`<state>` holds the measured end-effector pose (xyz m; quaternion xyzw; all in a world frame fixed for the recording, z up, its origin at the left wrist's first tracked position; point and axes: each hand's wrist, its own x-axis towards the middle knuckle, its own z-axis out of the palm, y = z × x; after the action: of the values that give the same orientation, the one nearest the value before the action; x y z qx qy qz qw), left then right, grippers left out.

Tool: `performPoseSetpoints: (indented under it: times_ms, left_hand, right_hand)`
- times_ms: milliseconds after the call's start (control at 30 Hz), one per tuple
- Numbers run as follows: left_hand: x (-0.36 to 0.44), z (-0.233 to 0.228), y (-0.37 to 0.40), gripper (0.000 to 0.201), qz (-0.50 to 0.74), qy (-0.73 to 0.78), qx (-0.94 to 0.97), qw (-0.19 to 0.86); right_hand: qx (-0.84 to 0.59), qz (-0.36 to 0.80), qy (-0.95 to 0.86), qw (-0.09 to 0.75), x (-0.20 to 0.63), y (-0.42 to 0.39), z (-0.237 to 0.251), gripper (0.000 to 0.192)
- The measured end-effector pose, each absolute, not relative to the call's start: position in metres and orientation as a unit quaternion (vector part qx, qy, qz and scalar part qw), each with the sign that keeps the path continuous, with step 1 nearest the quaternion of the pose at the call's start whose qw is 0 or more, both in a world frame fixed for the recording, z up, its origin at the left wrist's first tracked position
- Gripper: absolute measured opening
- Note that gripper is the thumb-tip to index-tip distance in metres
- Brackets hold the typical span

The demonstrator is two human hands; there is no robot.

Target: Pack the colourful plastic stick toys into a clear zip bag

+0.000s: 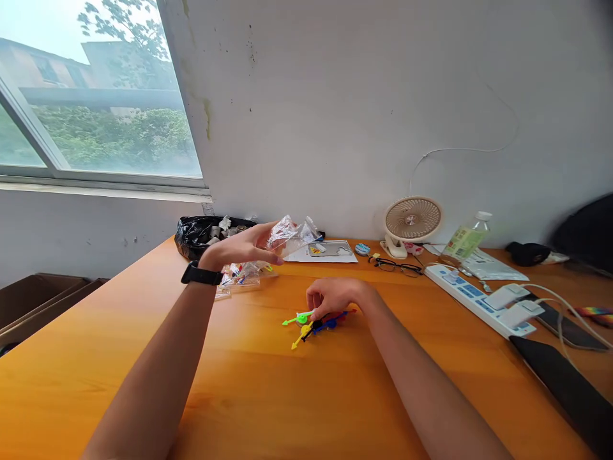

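Note:
My left hand [249,246] is raised over the table, its fingers closed around a crumpled clear plastic bag [297,235]. A little lower and to the right, my right hand [335,295] reaches down with bent fingers pinched at a small cluster of plastic arrow spinners. A green arrow spinner [301,318], a yellow arrow spinner [301,335] and a blue arrow spinner [330,324] show there, with black and red ones partly hidden by the fingers. Behind my left wrist lie clear bags [244,275] with small coloured pieces inside.
A black trash bag [189,236] stands at the far left corner. Along the back are a white sheet [292,257], a small fan [412,220], eyeglasses [397,265] and a bottle [467,239]. A power strip [472,297] with cables and a dark flat device [560,377] line the right.

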<state>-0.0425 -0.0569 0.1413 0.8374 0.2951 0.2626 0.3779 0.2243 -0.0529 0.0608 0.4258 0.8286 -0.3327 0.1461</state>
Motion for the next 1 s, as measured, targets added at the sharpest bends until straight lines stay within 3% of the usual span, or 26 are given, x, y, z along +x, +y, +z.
performPoseSetpoints:
  times_ms: [67,200,400,700,833,1000]
  left_hand:
    - [-0.039,0.124,-0.045,0.069,0.279,0.306,0.814,0.407]
    - [-0.03,0.098,-0.032,0.071,0.272,0.322,0.784,0.456]
    - [-0.025,0.083,-0.025,0.077,0.251,0.33,0.79,0.451]
    - [-0.031,0.067,-0.015,0.078,0.256,0.326,0.764,0.495]
    - [-0.033,0.065,-0.015,0.078,0.249,0.319,0.758,0.512]
    - [-0.03,0.069,-0.021,0.076,0.227,0.322,0.736,0.551]
  right_hand:
    - [0.43,-0.34,0.821,0.156,0.226,-0.054,0.061,0.035]
    - [0.407,-0.366,0.823,0.152,0.225,-0.056,0.063,0.023]
    - [0.386,-0.371,0.833,0.14,0.224,-0.05,0.057,0.022]
    - [0.341,-0.444,0.828,0.04,0.233,-0.049,0.068,0.027]
    - [0.31,-0.507,0.799,-0.094,0.249,-0.06,0.099,0.031]
    - [0.32,-0.516,0.692,-0.39,0.272,-0.067,0.121,0.023]
